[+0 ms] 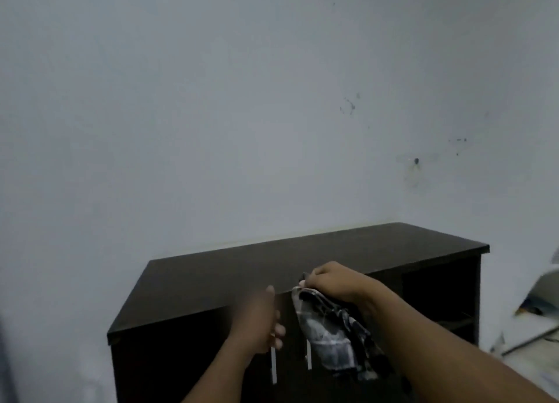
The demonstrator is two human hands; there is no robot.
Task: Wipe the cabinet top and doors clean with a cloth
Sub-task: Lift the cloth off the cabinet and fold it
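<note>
A dark brown cabinet (230,275) stands against the wall, its flat top bare. Two doors below carry white vertical handles (273,366), side by side. My right hand (329,280) sits at the top's front edge, shut on a black-and-white checked cloth (329,339) that hangs down over the right door and hides part of its handle (309,357). My left hand (260,324) is blurred, in front of the left door just under the top's edge, fingers near the upper end of the left handle; whether it grips the handle is unclear.
A pale grey wall (242,115) rises right behind the cabinet, with a small hook (416,161) and dark marks. An open shelf compartment (438,300) is on the cabinet's right side. White sheets or papers (532,321) lie at the far right.
</note>
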